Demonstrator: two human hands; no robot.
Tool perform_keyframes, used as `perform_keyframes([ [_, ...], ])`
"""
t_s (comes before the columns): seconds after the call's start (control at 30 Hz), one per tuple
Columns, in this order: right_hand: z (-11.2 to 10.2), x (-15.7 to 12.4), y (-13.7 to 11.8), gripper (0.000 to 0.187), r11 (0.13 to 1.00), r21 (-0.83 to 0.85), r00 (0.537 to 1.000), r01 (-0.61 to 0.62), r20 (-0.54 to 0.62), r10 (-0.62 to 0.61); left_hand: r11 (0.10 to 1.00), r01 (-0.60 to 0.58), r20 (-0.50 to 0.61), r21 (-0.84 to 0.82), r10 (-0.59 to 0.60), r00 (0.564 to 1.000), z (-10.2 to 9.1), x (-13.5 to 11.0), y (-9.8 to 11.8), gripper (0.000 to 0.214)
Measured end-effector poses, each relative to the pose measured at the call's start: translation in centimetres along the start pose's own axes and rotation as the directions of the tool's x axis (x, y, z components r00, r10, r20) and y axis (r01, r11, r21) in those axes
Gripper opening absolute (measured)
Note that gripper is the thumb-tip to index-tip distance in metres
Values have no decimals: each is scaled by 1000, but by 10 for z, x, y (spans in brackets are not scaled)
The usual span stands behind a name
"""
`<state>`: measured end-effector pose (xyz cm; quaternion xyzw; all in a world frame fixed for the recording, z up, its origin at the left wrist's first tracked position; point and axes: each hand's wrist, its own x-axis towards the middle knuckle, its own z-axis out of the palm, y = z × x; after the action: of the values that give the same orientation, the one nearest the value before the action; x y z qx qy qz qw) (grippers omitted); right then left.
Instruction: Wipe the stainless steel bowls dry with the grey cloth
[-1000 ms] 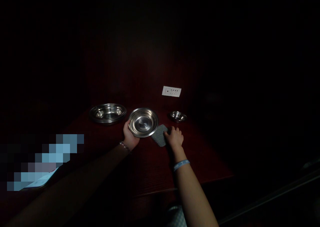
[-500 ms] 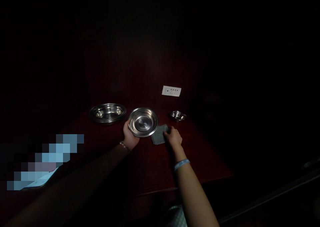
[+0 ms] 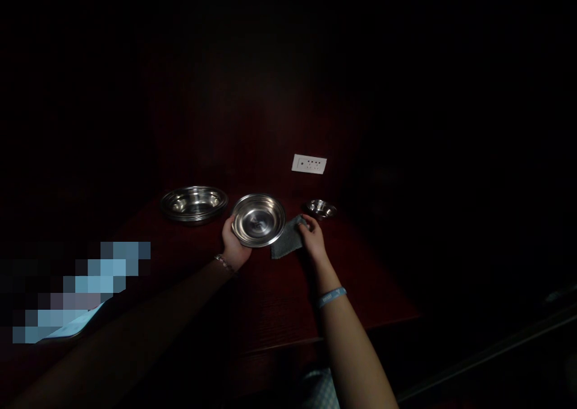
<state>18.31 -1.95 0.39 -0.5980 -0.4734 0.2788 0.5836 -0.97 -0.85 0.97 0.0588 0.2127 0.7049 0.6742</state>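
Note:
A shiny metal bowl (image 3: 259, 221) is tilted toward me, its left and lower rim in my left hand (image 3: 234, 243). The fingers of that hand are hidden behind the bowl. Right of the bowl, my right hand (image 3: 312, 236) pinches the upper right corner of a grey-green cloth (image 3: 287, 239). The cloth hangs down to the left, close to the bowl's right rim. Behind my right hand stands a smaller metal bowl (image 3: 321, 208) on the dark red table (image 3: 279, 307). Farther left is a stack of larger metal bowls (image 3: 195, 204).
A white wall socket (image 3: 309, 163) is set in the dark red back panel. At the lower left lies a bright screen (image 3: 74, 325), mostly pixelated. The table's front edge runs below my hands, and the surroundings are very dark.
My right hand has shifted slightly up, with its grip at the cloth's upper corner. The cloth now slants more. My left hand and the bowl in it stay in place.

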Motion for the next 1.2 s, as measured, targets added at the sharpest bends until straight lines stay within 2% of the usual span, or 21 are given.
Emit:
perform_keyframes([
  [0.13, 0, 3, 0, 53, 977, 213, 999, 5, -47, 5, 1000, -7, 29, -8, 7, 1000, 0, 0, -1, 29],
  [0.23, -1, 1, -5, 57, 952, 306, 998, 20, -69, 1, 1000, -17, 46, -4, 17, 999, 1, -1, -2, 28],
  [0.37, -1, -2, -12, 62, 952, 303, 999, 42, -25, -36, 1000, -20, 58, 19, 18, 998, 1, -3, -3, 27],
  [0.57, 1, -8, -19, 60, 958, 265, 994, 106, 10, -113, 998, -10, 89, 69, 4, 996, 2, -5, -5, 25],
  [0.73, 5, -12, -19, 65, 952, 298, 984, 77, 133, -121, 998, 3, 107, 65, -10, 994, 3, -7, -6, 24],
  [0.83, 9, -16, -19, 62, 964, 244, 965, 105, 208, -158, 997, 36, 129, 65, -44, 991, 3, -7, -7, 25],
  [0.97, 12, -21, -18, 49, 957, 111, 920, 267, 267, -288, 996, 56, 136, 76, -66, 989, 3, -7, -7, 27],
  [1.1, 11, -23, -16, 35, 888, -159, 885, 432, 264, -384, 995, 58, 137, 77, -69, 988, 4, -8, -8, 25],
  [1.2, 12, -24, -17, 23, 822, -323, 881, 470, 233, -412, 997, 47, 116, 61, -54, 992, 5, -8, -9, 24],
])
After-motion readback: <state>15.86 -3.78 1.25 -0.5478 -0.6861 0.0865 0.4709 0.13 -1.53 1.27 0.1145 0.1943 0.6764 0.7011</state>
